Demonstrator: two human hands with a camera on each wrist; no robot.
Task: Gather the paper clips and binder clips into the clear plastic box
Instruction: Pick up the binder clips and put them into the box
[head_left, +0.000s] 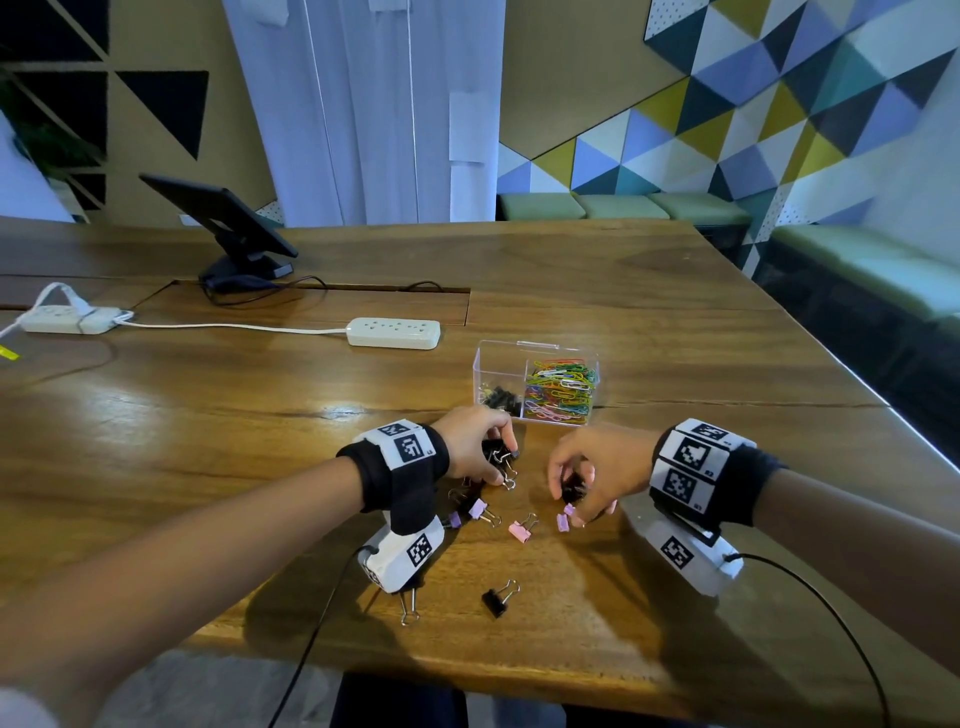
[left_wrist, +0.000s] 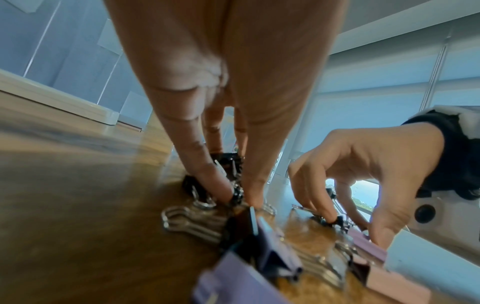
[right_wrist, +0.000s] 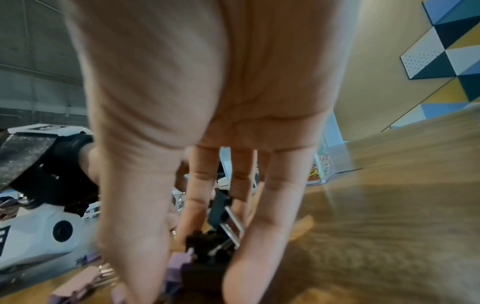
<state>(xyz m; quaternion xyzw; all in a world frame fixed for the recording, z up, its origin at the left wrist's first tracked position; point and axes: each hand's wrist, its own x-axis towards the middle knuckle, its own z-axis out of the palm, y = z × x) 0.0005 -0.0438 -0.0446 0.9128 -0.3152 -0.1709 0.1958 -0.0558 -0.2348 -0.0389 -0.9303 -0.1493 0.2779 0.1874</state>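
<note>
Left hand (head_left: 470, 447): reaching palm-down from the left, wrist raised, fingers (left_wrist: 207, 174) curling down and pinching a cluster of black binder clips (head_left: 497, 460) on the bench (head_left: 260, 467).
Right hand (head_left: 592, 470): arching over from the right, fingers (right_wrist: 262, 230) and thumb pointing down and closing round a small bunch of black clips (head_left: 574, 488) (a purple clip (head_left: 570, 510) is sitting right at the thumb tip).
Clear plastic box (head_left: 537, 382): standing on the bench just beyond both hands, lid off; coloured paper clips (head_left: 561, 395) are filling its right part, black binder clips its left part.
Loose pastel clips: two purple (head_left: 478, 509) and one pink (head_left: 519, 530) are lying between the hands, on the near side.
Lone black clip (head_left: 496, 600): lying apart, nearer the bench edge.
Wristbands (head_left: 402, 447): black, carrying white marker tags, one on each wrist.
Power strip (head_left: 393, 332): lying well behind the box (white, cable running left).
Tablet stand (head_left: 228, 223): sitting at the far left of the bench.
</note>
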